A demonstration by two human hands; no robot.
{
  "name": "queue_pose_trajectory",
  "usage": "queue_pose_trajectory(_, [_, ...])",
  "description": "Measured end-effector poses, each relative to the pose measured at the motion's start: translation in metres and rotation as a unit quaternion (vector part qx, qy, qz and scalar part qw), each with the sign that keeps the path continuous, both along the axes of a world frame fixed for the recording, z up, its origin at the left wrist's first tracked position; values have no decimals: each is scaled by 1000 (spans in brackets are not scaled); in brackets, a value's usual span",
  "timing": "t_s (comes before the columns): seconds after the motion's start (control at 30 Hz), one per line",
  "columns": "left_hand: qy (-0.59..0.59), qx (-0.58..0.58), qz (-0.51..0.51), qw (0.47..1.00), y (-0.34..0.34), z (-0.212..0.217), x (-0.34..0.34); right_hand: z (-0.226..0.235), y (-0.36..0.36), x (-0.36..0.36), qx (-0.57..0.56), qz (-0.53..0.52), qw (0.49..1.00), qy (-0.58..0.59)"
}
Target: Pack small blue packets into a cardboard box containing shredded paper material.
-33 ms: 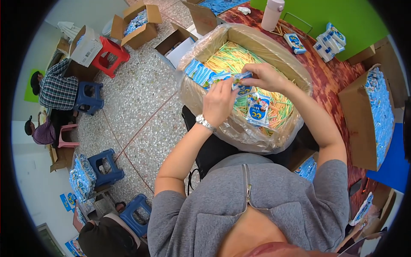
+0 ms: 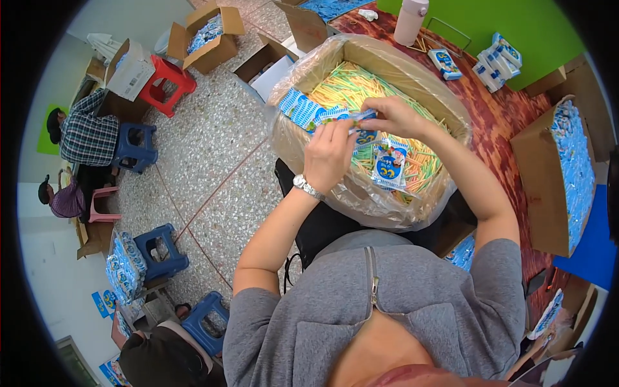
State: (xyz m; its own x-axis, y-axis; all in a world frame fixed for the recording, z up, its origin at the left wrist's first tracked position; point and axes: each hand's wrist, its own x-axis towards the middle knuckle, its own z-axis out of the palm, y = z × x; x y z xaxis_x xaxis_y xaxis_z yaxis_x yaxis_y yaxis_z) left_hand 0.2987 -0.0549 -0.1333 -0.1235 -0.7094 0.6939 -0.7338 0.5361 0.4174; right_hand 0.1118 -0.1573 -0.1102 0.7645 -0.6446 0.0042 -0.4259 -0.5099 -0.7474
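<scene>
Over the speckled terrazzo floor (image 2: 213,161), a plastic-lined cardboard box (image 2: 412,71) sits in the person's lap, full of thin yellow and green sticks (image 2: 351,80). A row of glossy blue-and-white packets (image 2: 300,108) leans on its left wall. The left hand (image 2: 329,155), a metal watch at its wrist, pinches one end of a small blue-and-white packet (image 2: 351,119); the right hand (image 2: 394,116) grips the other end, fingers closed on it just above the sticks. Against the earlier frame, nothing differs visibly: hands and packet sit alike.
</scene>
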Motion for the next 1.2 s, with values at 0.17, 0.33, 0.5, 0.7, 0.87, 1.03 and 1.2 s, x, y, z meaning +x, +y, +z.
queue_pose_trajectory(0.17, [-98,73,-154,980,2,-14,-4,-56,-4,40,-77,-5,996,-34])
queue_pose_trajectory(0.33, [-192,180,-128,956,-5,-32,0,-60,-12,40,-118,-152,979,-68])
queue_pose_trajectory(0.5, [-203,168,-138,955,-5,-30,-9,-64,-15,56,2,0,1000,-27])
queue_pose_trajectory(0.7, [-192,278,-105,935,-14,-29,-4,-48,-14,23,-121,-29,989,-74])
queue_pose_trajectory(0.87, [-181,286,-112,934,-19,-29,-6,-45,16,-60,-110,-47,954,274])
queue_pose_trajectory(1.03, [-178,285,-90,938,-18,-23,-13,-57,35,-69,-25,-91,961,259])
queue_pose_trajectory(1.2, [-166,294,-105,935,-17,-21,-20,-69,43,-74,-154,-62,963,213])
